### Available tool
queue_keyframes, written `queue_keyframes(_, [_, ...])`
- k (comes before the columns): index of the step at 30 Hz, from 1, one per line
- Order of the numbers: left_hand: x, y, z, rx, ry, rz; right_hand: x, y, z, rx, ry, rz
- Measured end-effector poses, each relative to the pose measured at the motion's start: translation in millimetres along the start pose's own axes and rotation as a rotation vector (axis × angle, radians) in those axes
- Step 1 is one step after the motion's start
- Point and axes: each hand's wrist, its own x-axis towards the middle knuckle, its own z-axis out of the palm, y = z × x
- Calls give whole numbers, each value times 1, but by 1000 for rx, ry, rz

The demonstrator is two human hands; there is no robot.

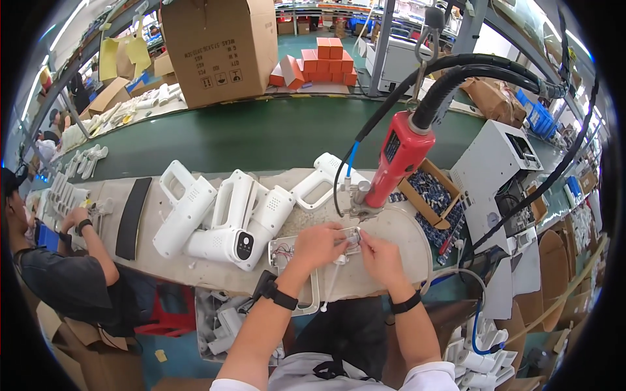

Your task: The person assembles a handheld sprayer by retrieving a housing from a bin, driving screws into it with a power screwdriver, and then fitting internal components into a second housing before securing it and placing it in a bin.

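An opened white plastic housing (313, 300) with a handle loop lies at the bench's front edge, thin wires (284, 250) showing inside its left end. My left hand (318, 245) is closed over the housing, its fingertips at a small greyish part (353, 240) near the far right end. On the other side of that part, my right hand (381, 259) pinches with thumb and forefinger. What exactly sits in this pinch is too small to make out. A white stick-like piece (331, 287) slants down between my hands.
A red power tool (399, 156) hangs just beyond my hands. Several assembled white handheld devices (225, 244) lie left, near a black curved strip (134, 218). Right stand a carton of small dark parts (427, 199) and a white machine (489, 189). A co-worker (65, 267) sits left; a green conveyor (215, 137) runs behind.
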Motion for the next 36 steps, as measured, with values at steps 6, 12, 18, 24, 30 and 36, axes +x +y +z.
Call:
queue_keyframes(6, [1,0,1,-11,-1,13,6,17,8,277,19,98])
queue_keyframes(12, [4,0,3,8,-25,6,9,21,10,421,-77,338])
queue_keyframes(18, [6,1,4,20,27,22,20,6,5,238,-44,317])
queue_keyframes(24, [1,-7,13,87,36,-77,33,-3,-2,209,-147,409])
queue_keyframes(30, [-1,-6,15,-11,-62,-160,18,4,9,403,-56,355])
queue_keyframes(36, [7,10,-9,121,-183,-152,-10,14,15,412,-17,336])
